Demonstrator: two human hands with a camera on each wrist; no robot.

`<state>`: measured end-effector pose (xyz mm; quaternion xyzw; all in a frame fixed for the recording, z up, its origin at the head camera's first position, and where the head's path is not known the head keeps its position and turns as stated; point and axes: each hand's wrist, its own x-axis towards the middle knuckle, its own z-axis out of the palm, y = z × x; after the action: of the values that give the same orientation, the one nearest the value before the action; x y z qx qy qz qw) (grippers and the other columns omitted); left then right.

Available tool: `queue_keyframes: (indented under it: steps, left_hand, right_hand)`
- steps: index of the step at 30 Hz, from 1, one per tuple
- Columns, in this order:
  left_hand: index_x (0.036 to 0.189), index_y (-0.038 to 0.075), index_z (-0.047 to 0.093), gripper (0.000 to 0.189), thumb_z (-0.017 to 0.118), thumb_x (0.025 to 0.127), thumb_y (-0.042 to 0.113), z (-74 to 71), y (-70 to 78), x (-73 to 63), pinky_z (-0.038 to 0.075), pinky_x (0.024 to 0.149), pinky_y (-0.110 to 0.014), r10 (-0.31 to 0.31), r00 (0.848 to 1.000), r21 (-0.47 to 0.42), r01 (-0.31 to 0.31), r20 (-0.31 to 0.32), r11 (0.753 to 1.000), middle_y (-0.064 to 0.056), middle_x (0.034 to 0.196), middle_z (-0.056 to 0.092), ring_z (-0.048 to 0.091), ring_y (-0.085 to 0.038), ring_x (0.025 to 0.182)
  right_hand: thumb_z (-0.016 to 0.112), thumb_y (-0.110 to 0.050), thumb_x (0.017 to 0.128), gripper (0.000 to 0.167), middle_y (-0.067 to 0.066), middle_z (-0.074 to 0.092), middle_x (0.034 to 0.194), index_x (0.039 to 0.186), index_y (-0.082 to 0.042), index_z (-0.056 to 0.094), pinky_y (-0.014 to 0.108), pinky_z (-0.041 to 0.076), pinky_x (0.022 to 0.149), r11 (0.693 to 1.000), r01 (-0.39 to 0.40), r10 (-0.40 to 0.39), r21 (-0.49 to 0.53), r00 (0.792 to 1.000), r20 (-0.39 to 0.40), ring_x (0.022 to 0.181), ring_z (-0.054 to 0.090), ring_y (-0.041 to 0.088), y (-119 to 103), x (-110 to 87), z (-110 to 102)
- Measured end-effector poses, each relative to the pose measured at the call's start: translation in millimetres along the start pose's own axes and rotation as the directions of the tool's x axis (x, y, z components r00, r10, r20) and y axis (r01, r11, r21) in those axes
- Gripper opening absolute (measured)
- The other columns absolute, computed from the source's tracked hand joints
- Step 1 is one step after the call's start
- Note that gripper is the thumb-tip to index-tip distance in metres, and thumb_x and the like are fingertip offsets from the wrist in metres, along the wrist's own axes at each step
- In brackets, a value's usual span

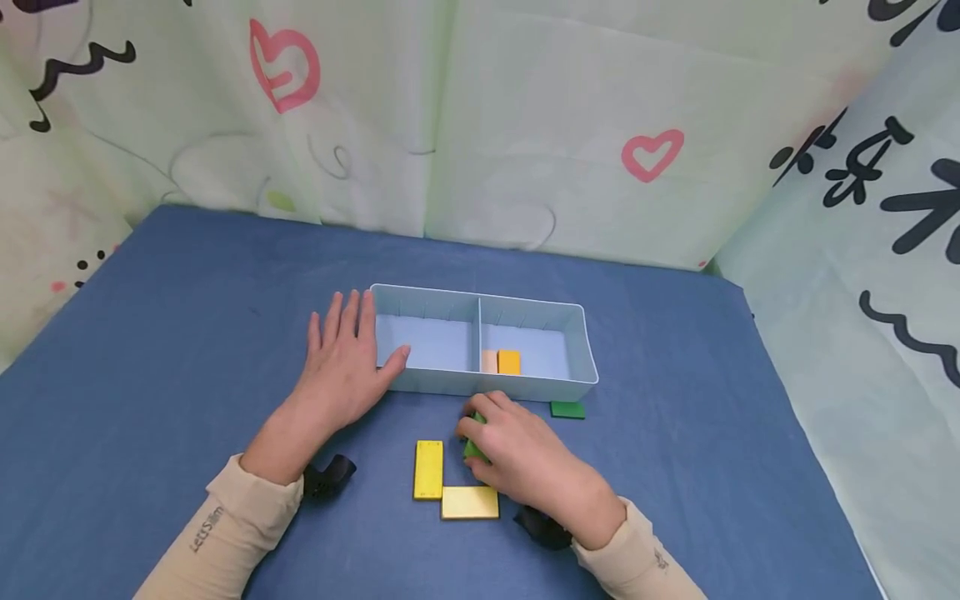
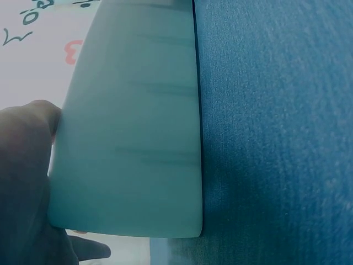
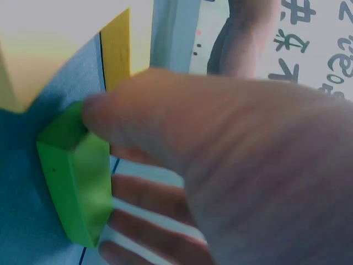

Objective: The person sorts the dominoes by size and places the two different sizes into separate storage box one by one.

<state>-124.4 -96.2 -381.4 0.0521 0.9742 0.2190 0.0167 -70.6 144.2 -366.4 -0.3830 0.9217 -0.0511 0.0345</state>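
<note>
A pale blue two-compartment box (image 1: 435,381) stands on the blue cloth. My left hand (image 1: 337,371) lies against its left end, fingers straight, thumb over the front rim; the left wrist view shows the hand beside the box's wall (image 2: 132,138). In front of the box, my right hand (image 1: 521,446) grips a green block (image 3: 91,182) between thumb and fingers, partly hidden by the hand in the head view. Just left of it lies an upright-oriented yellow block (image 1: 428,471), and below, a paler yellow block (image 1: 470,503) lies crosswise.
Inside the right compartment, by the divider (image 1: 478,333), sit a peach block (image 1: 490,362) and an orange block (image 1: 509,362). A dark green block (image 1: 567,410) lies against the box's front right. Printed curtains (image 1: 525,125) hang behind the table (image 1: 675,467).
</note>
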Motion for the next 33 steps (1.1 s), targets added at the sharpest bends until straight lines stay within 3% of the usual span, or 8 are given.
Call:
queue_keyframes:
  steps: [5,14,27,33]
  left_hand:
    - [0.159,0.0,0.005,0.091,0.047,0.098,0.053,-0.2,0.0,0.9,0.001,0.12,-0.065,0.0,1.0,-0.006,0.0,-0.003,1.0,-0.025,0.164,0.01,-0.001,-0.043,0.153]
    - [0.159,0.001,0.002,0.09,0.046,0.099,0.053,-0.3,-0.6,1.4,0.0,0.12,-0.064,-0.005,1.0,-0.005,0.005,0.012,1.0,-0.025,0.165,0.007,-0.002,-0.043,0.153]
    - [0.159,0.001,0.002,0.091,0.045,0.099,0.054,1.1,-1.5,1.1,0.0,0.12,-0.064,-0.011,1.0,-0.01,0.011,0.016,1.0,-0.025,0.165,0.007,-0.002,-0.043,0.153]
    - [0.159,0.001,0.002,0.092,0.044,0.098,0.055,0.2,-1.5,1.4,0.0,0.12,-0.065,-0.008,1.0,-0.005,0.009,0.02,1.0,-0.025,0.165,0.007,-0.002,-0.043,0.153]
  right_hand:
    - [0.075,-0.012,0.084,0.014,0.001,0.062,0.119,0.097,-0.016,0.072,0.032,0.054,0.081,0.997,0.035,-0.037,0.062,0.999,0.034,0.11,0.056,0.018,5.8,-0.7,-1.5]
    - [0.077,-0.012,0.084,0.02,0.004,0.06,0.119,0.104,-0.015,0.073,0.032,0.053,0.084,0.994,0.034,-0.039,0.101,0.998,0.049,0.104,0.056,0.019,10.0,-1.0,-3.2]
    - [0.077,-0.01,0.083,0.017,0.002,0.064,0.114,0.098,-0.015,0.072,0.033,0.052,0.089,0.995,0.077,-0.077,0.065,0.997,-0.001,0.108,0.058,0.021,13.8,-0.8,-6.5]
    - [0.078,-0.009,0.082,0.019,0.001,0.065,0.112,0.099,-0.015,0.072,0.034,0.051,0.094,0.992,0.106,-0.103,0.061,0.993,-0.061,0.111,0.058,0.021,14.1,-2.9,-13.2]
